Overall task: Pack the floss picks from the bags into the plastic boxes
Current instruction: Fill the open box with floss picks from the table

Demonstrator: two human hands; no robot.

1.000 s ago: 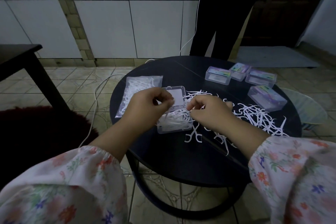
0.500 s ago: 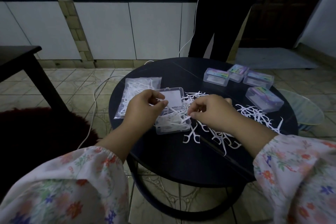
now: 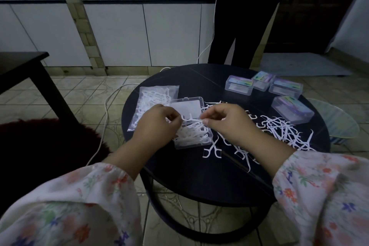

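The room around me is dim, with a white panelled wall (image 3: 119,32) crossed by a tan brick strip across the upper frame and beige floor tiles (image 3: 83,104) below it. At left stand a dark side table (image 3: 22,64) and a dark red rug (image 3: 46,146); a grey mat (image 3: 303,64) lies upper right.

Free: I see bare dark tabletop (image 3: 209,181) along the near edge, and a bare strip at the far middle. Obstacles: open box (image 3: 191,126) at centre; bag of picks (image 3: 153,104) just left of it; loose floss picks (image 3: 283,132) scattered right; four closed boxes (image 3: 265,88) clustered far right; standing person's legs (image 3: 239,26) behind the table.
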